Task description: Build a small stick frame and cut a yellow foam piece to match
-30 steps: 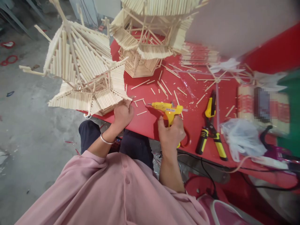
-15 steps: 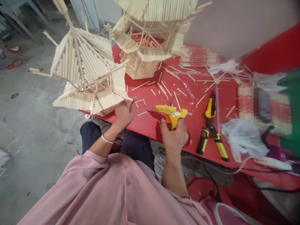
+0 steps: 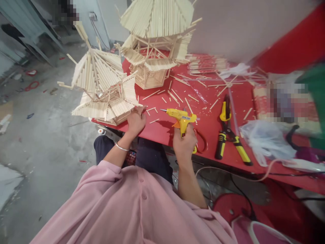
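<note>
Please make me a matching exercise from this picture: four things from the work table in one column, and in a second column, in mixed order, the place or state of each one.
Things:
1. glue gun
2. cutters
3. tall stick model
4. tilted stick model

Places or states:
A. lying untouched on the red table, to the right of the right hand
B. gripped in the right hand, nozzle pointing left
C. standing upright at the far side of the table
D. hanging over the table's left edge, held at its base by the left hand

Pairs: 1-B, 2-A, 3-C, 4-D
</note>
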`<state>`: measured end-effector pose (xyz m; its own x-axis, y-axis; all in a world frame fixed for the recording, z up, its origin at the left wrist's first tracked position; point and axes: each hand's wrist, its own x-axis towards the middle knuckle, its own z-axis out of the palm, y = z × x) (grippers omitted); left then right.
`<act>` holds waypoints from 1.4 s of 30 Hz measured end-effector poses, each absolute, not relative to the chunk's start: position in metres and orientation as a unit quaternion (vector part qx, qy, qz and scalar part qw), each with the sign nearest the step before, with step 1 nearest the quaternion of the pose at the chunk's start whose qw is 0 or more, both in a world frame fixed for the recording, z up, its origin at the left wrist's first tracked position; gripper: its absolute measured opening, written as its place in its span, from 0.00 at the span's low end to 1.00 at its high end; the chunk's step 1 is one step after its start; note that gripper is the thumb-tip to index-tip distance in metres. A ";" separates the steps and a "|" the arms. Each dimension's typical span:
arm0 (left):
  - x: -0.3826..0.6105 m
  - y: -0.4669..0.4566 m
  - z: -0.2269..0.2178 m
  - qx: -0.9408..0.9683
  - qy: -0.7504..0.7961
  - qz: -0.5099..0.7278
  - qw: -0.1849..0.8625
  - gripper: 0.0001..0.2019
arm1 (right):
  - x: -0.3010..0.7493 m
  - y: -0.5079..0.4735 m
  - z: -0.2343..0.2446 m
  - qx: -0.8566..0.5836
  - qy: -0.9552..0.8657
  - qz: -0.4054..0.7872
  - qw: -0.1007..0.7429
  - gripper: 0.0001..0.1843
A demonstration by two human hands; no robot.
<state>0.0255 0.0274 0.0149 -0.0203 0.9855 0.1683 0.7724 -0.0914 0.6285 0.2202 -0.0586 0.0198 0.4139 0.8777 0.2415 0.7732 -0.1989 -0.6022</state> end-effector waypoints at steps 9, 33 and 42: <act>0.020 0.034 0.020 0.668 0.655 0.302 0.184 0.22 | 0.211 -0.052 -0.006 -0.738 -0.532 0.099 0.404 0.27; 0.010 0.043 0.021 0.674 0.651 0.306 0.167 0.21 | 0.203 0.006 0.004 -0.715 -0.537 0.135 0.426 0.19; 0.014 0.042 0.021 0.662 0.647 0.325 0.191 0.22 | 0.204 0.004 0.005 -0.728 -0.560 0.124 0.375 0.18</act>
